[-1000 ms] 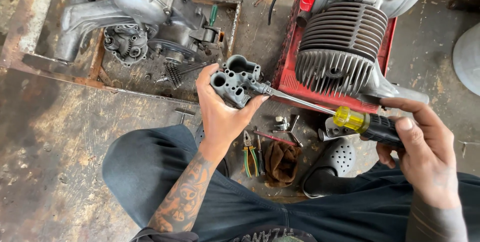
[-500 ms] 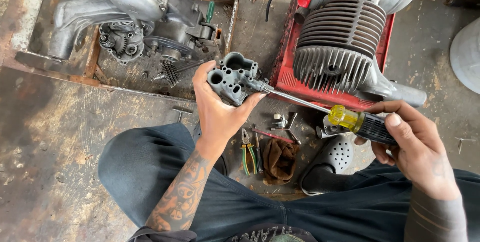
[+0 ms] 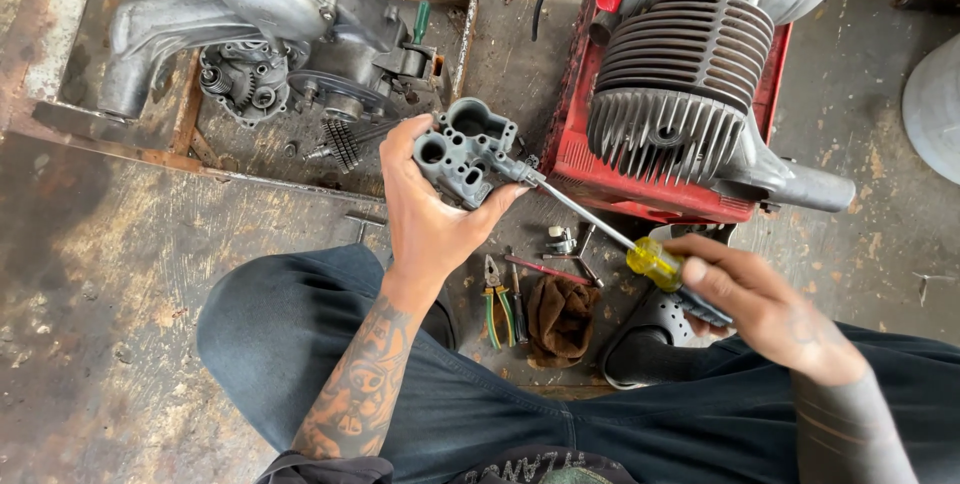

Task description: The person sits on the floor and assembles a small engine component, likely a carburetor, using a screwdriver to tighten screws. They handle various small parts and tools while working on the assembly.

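My left hand (image 3: 430, 219) grips a small grey cast-metal body with round bores (image 3: 464, 151), held up above the floor. My right hand (image 3: 765, 309) is closed around a screwdriver with a yellow and black handle (image 3: 662, 269). Its long steel shaft (image 3: 580, 214) runs up and left, and the tip sits against the right side of the metal body. My left forearm is tattooed, and both my knees in dark trousers frame the lower part of the view.
A grey engine case with gears (image 3: 260, 39) lies in a rusty tray at top left. A finned cylinder (image 3: 680, 84) rests on a red tray (image 3: 575, 159) at top right. Pliers (image 3: 497, 299), a brown rag (image 3: 560, 316) and small metal parts (image 3: 562, 240) lie on the floor between my knees.
The view has shifted slightly. My right hand has moved a little left and down on the screwdriver handle, while the left hand keeps hold of the metal body.
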